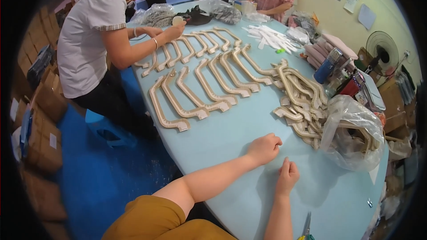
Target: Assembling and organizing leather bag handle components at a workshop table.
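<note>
My left hand (264, 149) is closed above the pale blue tabletop (240, 186), its thumb and forefinger pressed together. Close by on the right is my right hand (288, 177), with curled fingers and the thumb pointing up. Anything held in either hand is too small or hidden to make out. Beyond them lies a heap of bent beige strips (291, 91) with pale edging. More such strips (182, 84) lie spaced out in two rows farther left. Near the lower edge, partly cut off, are scissors (306, 231) with yellow-green handles.
A clear plastic bag (351, 138) of strips stands at the right. Behind it are a blue bottle (328, 65) and a fan (381, 53). A person in white (91, 40) holds a round pale object (178, 20) over the far row. White strips (271, 37) lie farther back.
</note>
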A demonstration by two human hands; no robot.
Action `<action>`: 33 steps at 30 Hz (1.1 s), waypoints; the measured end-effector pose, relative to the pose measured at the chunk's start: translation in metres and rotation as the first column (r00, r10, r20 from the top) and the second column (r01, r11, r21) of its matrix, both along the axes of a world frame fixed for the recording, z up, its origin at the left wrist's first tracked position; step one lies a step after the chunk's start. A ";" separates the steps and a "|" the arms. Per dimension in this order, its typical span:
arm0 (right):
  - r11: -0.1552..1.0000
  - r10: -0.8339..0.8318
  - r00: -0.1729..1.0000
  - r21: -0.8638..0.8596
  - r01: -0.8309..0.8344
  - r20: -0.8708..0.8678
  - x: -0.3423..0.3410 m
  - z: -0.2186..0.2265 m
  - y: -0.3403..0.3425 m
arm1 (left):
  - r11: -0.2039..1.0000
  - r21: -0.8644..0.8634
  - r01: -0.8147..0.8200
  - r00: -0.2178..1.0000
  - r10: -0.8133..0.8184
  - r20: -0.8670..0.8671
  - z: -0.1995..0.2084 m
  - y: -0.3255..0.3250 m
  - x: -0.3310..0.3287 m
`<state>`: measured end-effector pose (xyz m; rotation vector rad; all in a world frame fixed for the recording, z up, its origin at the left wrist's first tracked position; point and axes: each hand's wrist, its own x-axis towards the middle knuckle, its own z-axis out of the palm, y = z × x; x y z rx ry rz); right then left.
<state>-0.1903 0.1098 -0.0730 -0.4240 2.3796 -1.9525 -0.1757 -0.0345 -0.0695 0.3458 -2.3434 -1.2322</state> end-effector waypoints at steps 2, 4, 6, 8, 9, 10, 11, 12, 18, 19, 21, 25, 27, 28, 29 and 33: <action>0.999 0.007 1.000 0.034 -0.006 -0.029 -0.001 0.000 0.000 | 1.000 0.020 0.005 1.000 -0.005 0.009 0.001 -0.001 0.000; 0.999 0.021 1.000 0.031 -0.021 -0.014 0.000 0.005 -0.002 | 0.999 0.034 0.005 1.000 -0.006 0.014 -0.001 -0.003 -0.003; 0.999 0.029 1.000 0.025 -0.029 0.004 0.002 0.005 -0.003 | 1.000 0.016 0.000 1.000 0.000 0.011 -0.004 -0.003 -0.003; 0.998 0.028 0.999 0.050 -0.027 -0.023 0.001 0.005 -0.003 | 1.000 0.019 -0.003 1.000 0.003 0.015 -0.005 -0.003 -0.003; 0.998 0.026 0.999 0.052 -0.025 -0.022 0.001 0.005 -0.003 | 1.000 0.015 -0.003 1.000 0.003 0.017 -0.006 -0.002 -0.003; 0.998 0.031 0.999 0.051 -0.030 -0.020 0.002 0.006 -0.002 | 1.000 0.015 -0.001 1.000 0.000 0.018 -0.006 -0.001 -0.003; 0.998 0.037 0.999 0.049 -0.036 -0.020 0.002 0.006 -0.002 | 1.000 0.022 -0.001 1.000 0.000 0.018 -0.005 -0.001 -0.003; 0.998 0.036 0.999 0.048 -0.035 -0.021 0.001 0.005 -0.001 | 1.000 0.029 -0.001 1.000 0.000 0.019 -0.005 -0.001 -0.003; 0.993 0.029 0.993 0.116 -0.016 -0.113 -0.005 -0.008 0.003 | 1.000 0.004 -0.016 1.000 0.016 -0.005 -0.008 0.001 -0.004; 0.995 0.035 0.994 0.101 -0.025 -0.099 -0.005 -0.008 0.003 | 1.000 0.007 -0.015 1.000 0.015 -0.004 -0.008 0.002 -0.004; 0.996 0.041 0.996 0.085 -0.034 -0.084 -0.005 -0.007 0.002 | 1.000 0.014 -0.014 1.000 0.014 0.015 -0.004 0.001 -0.003; 0.997 0.044 0.994 0.070 -0.037 -0.100 -0.006 -0.011 0.003 | 1.000 0.015 -0.014 1.000 0.013 0.018 -0.002 0.001 -0.003; 0.997 0.043 0.993 0.065 -0.036 -0.110 -0.006 -0.011 0.002 | 1.000 0.025 0.012 0.998 -0.013 0.067 0.000 -0.001 -0.002; 0.996 0.041 0.994 0.077 -0.034 -0.103 -0.005 -0.009 0.002 | 1.000 0.025 0.012 0.998 -0.014 0.065 -0.001 -0.001 -0.002; 0.996 0.039 0.995 0.089 -0.031 -0.095 -0.003 -0.007 0.001 | 1.000 0.025 0.011 0.998 -0.012 0.062 -0.001 -0.001 -0.002; 0.993 0.037 0.993 0.114 -0.024 -0.113 -0.004 -0.008 0.002 | 1.000 0.017 0.004 0.999 -0.005 0.046 0.000 -0.001 -0.001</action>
